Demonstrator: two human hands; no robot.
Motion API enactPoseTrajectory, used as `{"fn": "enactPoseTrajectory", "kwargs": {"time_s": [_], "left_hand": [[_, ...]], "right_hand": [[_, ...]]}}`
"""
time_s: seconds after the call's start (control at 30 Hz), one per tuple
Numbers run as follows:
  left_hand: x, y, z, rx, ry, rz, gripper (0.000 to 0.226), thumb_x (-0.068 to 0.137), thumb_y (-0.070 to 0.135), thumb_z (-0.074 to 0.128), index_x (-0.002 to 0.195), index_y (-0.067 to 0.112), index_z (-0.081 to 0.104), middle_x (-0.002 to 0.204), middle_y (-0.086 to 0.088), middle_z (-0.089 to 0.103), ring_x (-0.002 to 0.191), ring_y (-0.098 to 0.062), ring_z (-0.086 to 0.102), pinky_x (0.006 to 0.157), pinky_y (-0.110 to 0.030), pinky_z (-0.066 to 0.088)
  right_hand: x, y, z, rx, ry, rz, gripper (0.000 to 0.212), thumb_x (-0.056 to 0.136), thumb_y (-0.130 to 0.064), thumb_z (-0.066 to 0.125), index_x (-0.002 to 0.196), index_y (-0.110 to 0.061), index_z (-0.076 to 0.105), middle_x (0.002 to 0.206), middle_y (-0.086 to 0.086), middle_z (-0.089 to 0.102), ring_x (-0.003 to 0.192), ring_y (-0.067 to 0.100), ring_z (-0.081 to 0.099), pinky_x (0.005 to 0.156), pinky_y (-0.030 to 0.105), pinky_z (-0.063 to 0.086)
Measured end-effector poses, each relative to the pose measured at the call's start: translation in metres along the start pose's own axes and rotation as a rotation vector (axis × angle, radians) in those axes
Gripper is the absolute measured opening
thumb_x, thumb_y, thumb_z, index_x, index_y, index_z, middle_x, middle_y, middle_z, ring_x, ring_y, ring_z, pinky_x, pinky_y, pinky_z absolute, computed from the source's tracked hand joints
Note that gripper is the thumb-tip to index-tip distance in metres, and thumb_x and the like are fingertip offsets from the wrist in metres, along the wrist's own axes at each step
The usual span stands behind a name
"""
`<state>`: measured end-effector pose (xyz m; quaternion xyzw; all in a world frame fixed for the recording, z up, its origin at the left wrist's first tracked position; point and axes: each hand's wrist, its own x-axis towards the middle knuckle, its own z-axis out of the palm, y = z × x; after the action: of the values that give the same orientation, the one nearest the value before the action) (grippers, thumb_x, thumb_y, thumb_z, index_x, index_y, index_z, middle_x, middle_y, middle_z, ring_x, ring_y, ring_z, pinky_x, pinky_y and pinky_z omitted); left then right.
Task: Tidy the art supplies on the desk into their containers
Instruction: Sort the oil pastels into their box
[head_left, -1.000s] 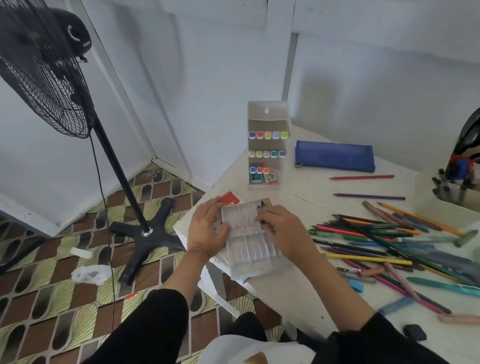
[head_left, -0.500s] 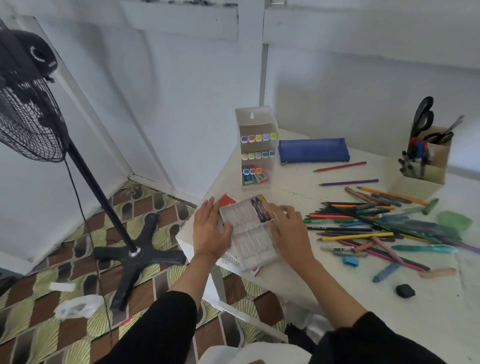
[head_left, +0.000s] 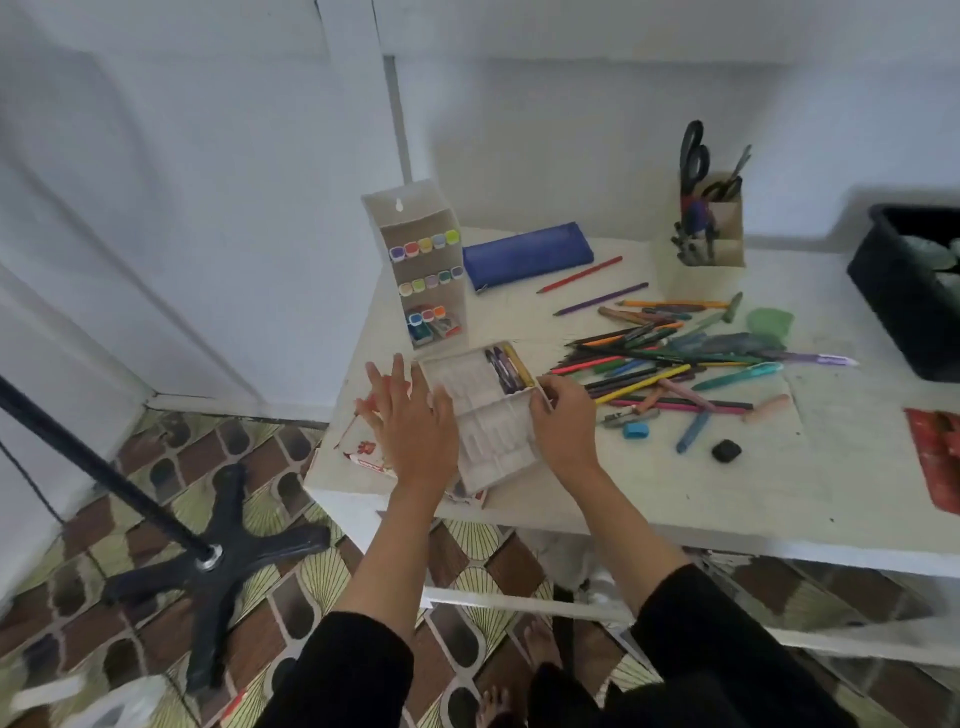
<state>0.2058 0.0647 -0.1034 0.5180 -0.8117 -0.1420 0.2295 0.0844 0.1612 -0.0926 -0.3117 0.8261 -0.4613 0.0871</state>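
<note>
A clear plastic crayon tray (head_left: 485, 415) lies at the desk's near left corner, with a few crayons (head_left: 506, 369) in its far right slots. My left hand (head_left: 410, 421) hovers at its left edge, fingers spread, holding nothing. My right hand (head_left: 563, 421) pinches the tray's right edge. A loose heap of coloured pencils and pens (head_left: 660, 358) lies to the right. A red-printed crayon box (head_left: 366, 449) lies flat under my left hand and the tray.
A white marker rack (head_left: 423, 260), a blue pencil case (head_left: 527, 254) and a pen holder with scissors (head_left: 709, 228) stand at the back. A black bin (head_left: 909, 291) sits far right, a red packet (head_left: 935, 457) near it. A fan stand (head_left: 208, 556) is on the floor left.
My left hand has lifted off the tray and spread open. My right hand has slid to the tray's right edge. The view has swung right, showing more of the desk.
</note>
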Motion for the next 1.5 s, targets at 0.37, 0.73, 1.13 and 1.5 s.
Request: {"fn": "enactPoseTrajectory", "kwargs": {"time_s": [0.37, 0.73, 1.13, 1.5], "left_hand": [[-0.088, 0.077, 0.027, -0.081, -0.193, -0.063, 0.055, 0.095, 0.028, 0.038, 0.146, 0.008, 0.028, 0.155, -0.005, 0.026, 0.147, -0.024, 0.000, 0.110, -0.052, -0.017], [-0.094, 0.086, 0.042, 0.048, -0.084, -0.196, 0.054, 0.091, 0.027, 0.043, 0.141, 0.009, 0.036, 0.156, -0.003, 0.023, 0.147, -0.023, -0.002, 0.110, -0.053, -0.017], [-0.127, 0.113, 0.059, 0.194, 0.057, -0.449, 0.056, 0.090, 0.026, 0.042, 0.143, 0.010, 0.037, 0.159, -0.005, 0.011, 0.146, -0.021, -0.009, 0.109, -0.048, -0.020], [-0.103, 0.107, 0.062, 0.178, 0.036, -0.332, 0.043, 0.088, 0.029, 0.044, 0.129, 0.015, 0.048, 0.155, -0.004, 0.023, 0.147, -0.020, -0.005, 0.113, -0.056, -0.012]], "right_hand": [[-0.029, 0.062, -0.101, -0.058, -0.101, 0.178, 0.025, 0.090, -0.006, 0.057, 0.114, -0.004, 0.066, 0.108, 0.012, 0.067, 0.089, 0.013, 0.055, 0.071, 0.010, 0.033], [0.017, 0.085, -0.097, -0.204, -0.343, -0.082, 0.027, 0.093, -0.007, 0.052, 0.117, -0.003, 0.065, 0.111, 0.018, 0.062, 0.118, 0.030, 0.050, 0.084, 0.027, 0.034], [0.057, 0.120, -0.127, -0.141, -0.527, -0.184, 0.031, 0.095, -0.005, 0.047, 0.124, 0.001, 0.059, 0.126, 0.012, 0.052, 0.103, 0.023, 0.055, 0.076, 0.010, 0.031], [0.106, 0.138, -0.182, -0.216, -0.698, -0.347, 0.033, 0.094, 0.005, 0.042, 0.107, -0.009, 0.069, 0.110, 0.010, 0.060, 0.105, 0.025, 0.056, 0.076, 0.011, 0.037]]}}
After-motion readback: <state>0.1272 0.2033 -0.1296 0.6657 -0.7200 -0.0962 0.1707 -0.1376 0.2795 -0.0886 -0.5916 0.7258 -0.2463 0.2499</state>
